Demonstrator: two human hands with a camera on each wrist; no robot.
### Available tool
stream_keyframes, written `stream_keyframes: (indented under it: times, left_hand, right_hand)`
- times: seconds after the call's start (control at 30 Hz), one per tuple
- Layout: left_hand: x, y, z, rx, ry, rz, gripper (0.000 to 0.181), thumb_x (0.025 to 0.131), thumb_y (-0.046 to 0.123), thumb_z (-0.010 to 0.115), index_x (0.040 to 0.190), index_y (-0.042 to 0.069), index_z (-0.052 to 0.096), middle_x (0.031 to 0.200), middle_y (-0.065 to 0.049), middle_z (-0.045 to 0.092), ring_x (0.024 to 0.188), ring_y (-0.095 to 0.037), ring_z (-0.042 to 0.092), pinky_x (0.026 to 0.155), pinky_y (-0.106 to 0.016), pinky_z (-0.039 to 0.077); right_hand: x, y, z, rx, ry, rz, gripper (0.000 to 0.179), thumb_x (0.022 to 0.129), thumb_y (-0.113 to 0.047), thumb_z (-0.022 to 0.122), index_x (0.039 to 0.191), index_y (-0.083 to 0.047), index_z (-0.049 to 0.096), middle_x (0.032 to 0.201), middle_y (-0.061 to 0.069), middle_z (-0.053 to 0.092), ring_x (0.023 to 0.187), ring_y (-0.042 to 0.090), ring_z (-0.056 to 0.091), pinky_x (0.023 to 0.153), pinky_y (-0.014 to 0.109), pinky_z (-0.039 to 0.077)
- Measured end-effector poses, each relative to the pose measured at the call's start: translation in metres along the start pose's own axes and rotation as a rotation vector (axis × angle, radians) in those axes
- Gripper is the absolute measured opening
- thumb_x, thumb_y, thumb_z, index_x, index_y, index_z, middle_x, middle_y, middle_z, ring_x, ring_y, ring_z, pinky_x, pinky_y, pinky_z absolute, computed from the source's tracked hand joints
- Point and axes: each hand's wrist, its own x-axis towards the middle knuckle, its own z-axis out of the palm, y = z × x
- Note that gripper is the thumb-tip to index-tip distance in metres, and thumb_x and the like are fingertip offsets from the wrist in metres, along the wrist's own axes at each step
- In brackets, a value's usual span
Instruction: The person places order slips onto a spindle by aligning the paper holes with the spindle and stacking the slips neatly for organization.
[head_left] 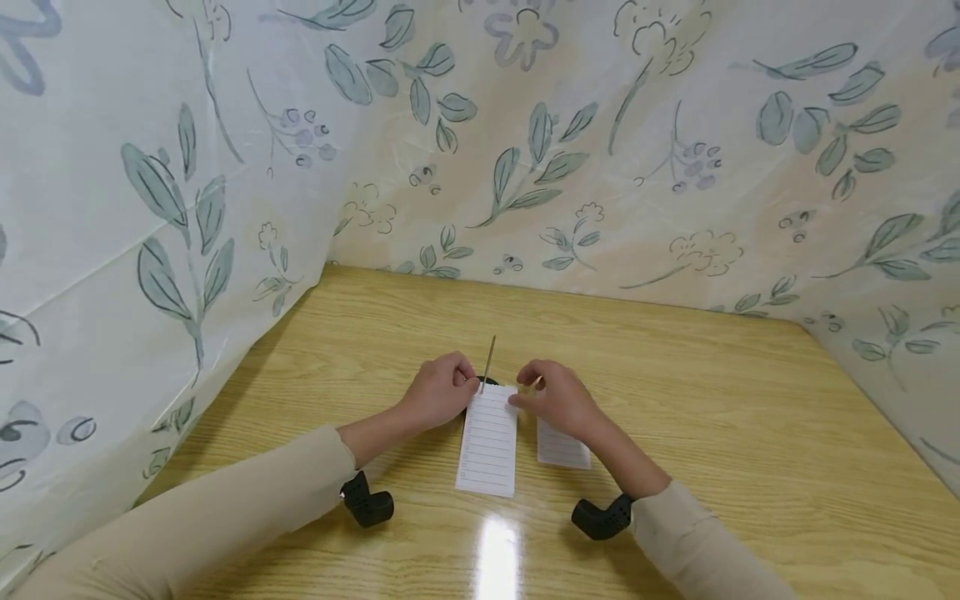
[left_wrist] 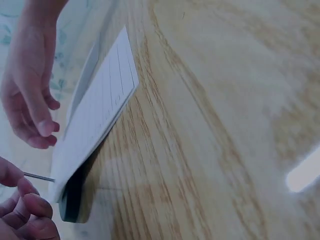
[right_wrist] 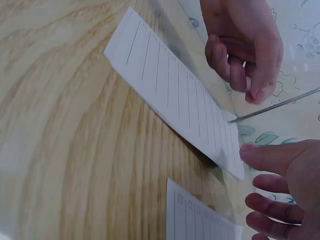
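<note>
A white lined note sheet sits on a thin metal spike, which passes through it near its top edge. Under the sheet shows the spike's dark base. My left hand is beside the sheet's top left corner, fingers loosely bent; in the right wrist view they are apart from the paper. At the top right edge is my right hand, its thumb right at the paper's edge and its fingers spread away from it. A second lined sheet lies partly beneath the right hand.
The wooden table carries everything. A floral cloth rises behind it and along the left and right sides. Dark wrist-worn devices stick out below both forearms. Light glares off the table's front.
</note>
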Motion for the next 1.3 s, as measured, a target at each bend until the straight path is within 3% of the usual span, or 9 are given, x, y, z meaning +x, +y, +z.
stream_keyframes:
  times: [0.4, 0.63, 0.8, 0.97, 1.3]
  left_hand:
    - [-0.009, 0.01, 0.002, -0.042, -0.174, 0.106, 0.021, 0.094, 0.018, 0.058, 0.082, 0.005, 0.068, 0.058, 0.004, 0.053, 0.054, -0.01, 0.044, 0.053, -0.022, 0.034]
    - [-0.011, 0.016, 0.008, -0.086, -0.228, 0.139, 0.02, 0.096, 0.018, 0.056, 0.091, 0.003, 0.067, 0.057, 0.003, 0.054, 0.049, -0.01, 0.04, 0.05, -0.022, 0.033]
    - [-0.012, 0.022, 0.017, -0.094, -0.258, 0.123, 0.015, 0.097, 0.02, 0.055, 0.098, 0.007, 0.064, 0.058, 0.002, 0.056, 0.048, -0.01, 0.041, 0.05, -0.022, 0.034]
    - [-0.014, 0.027, 0.024, -0.111, -0.272, 0.118, 0.013, 0.097, 0.018, 0.054, 0.1, 0.008, 0.062, 0.06, 0.002, 0.057, 0.05, -0.01, 0.044, 0.052, -0.022, 0.038]
    - [-0.015, 0.03, 0.029, -0.09, -0.252, 0.13, 0.012, 0.097, 0.018, 0.054, 0.1, 0.01, 0.063, 0.066, 0.0, 0.059, 0.05, -0.012, 0.05, 0.051, -0.025, 0.042]
  right_hand:
    - [-0.022, 0.02, -0.023, -0.196, -0.056, -0.134, 0.048, 0.075, -0.031, 0.083, 0.113, -0.007, 0.067, 0.131, 0.015, 0.058, 0.124, 0.038, 0.051, 0.102, 0.055, 0.041]
    - [-0.03, 0.025, -0.033, -0.367, -0.08, -0.113, 0.07, 0.069, -0.042, 0.085, 0.126, -0.007, 0.062, 0.139, 0.017, 0.052, 0.127, 0.043, 0.047, 0.097, 0.064, 0.039]
    - [-0.033, 0.028, -0.035, -0.46, -0.069, -0.071, 0.079, 0.064, -0.047, 0.086, 0.128, -0.007, 0.061, 0.141, 0.016, 0.051, 0.13, 0.043, 0.044, 0.094, 0.067, 0.039]
    - [-0.034, 0.031, -0.035, -0.464, -0.093, -0.031, 0.075, 0.067, -0.044, 0.086, 0.126, -0.004, 0.062, 0.135, 0.017, 0.056, 0.125, 0.042, 0.05, 0.093, 0.065, 0.042]
    - [-0.036, 0.037, -0.034, -0.424, -0.05, -0.057, 0.066, 0.071, -0.04, 0.084, 0.122, -0.004, 0.065, 0.127, 0.015, 0.062, 0.117, 0.038, 0.057, 0.091, 0.061, 0.045]
